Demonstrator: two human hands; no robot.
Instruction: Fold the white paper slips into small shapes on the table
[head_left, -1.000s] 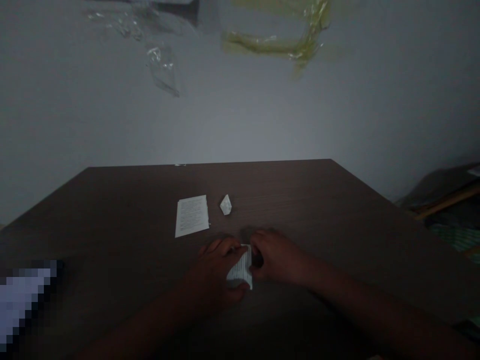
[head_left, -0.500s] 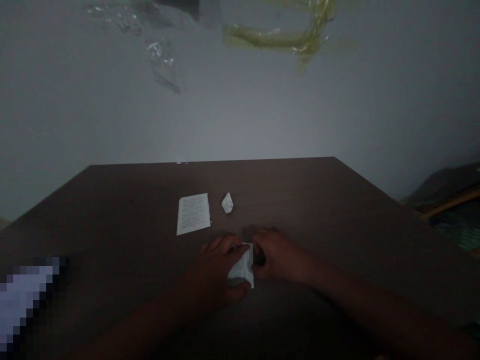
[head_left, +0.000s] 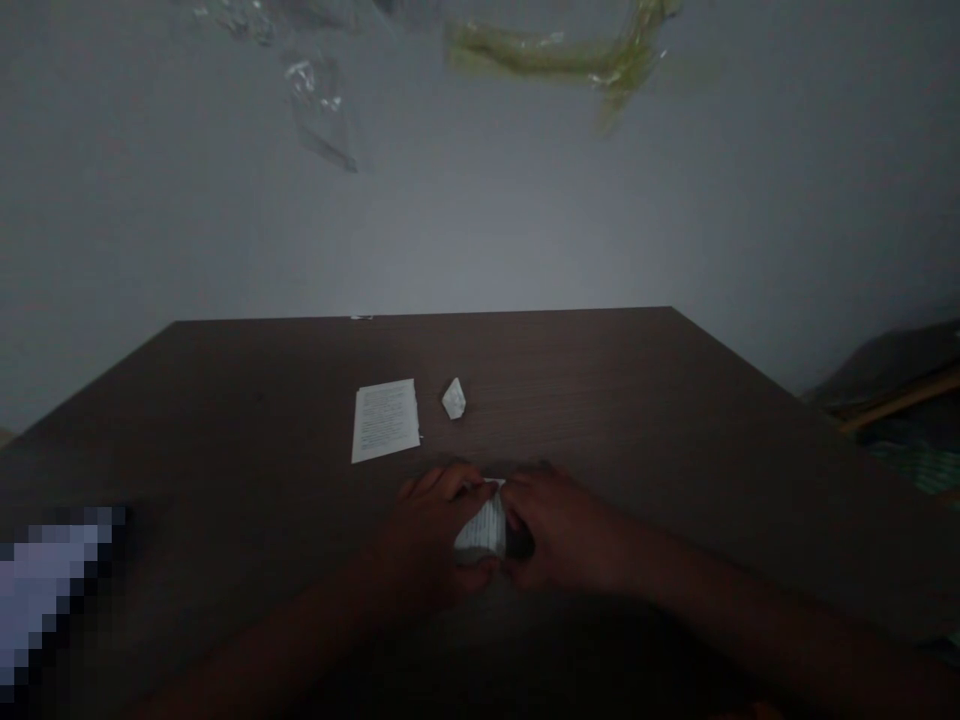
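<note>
My left grip (head_left: 429,528) and right grip (head_left: 564,528) hold paper (head_left: 484,532) nearer me than the sheet (head_left: 386,420); uneven pulling could tear it.

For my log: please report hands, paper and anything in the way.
Left hand, right hand: on small printed paper, opposite sides. Paper partly covered. Printed sheet, white piece beyond, apparently not blocking.
</note>
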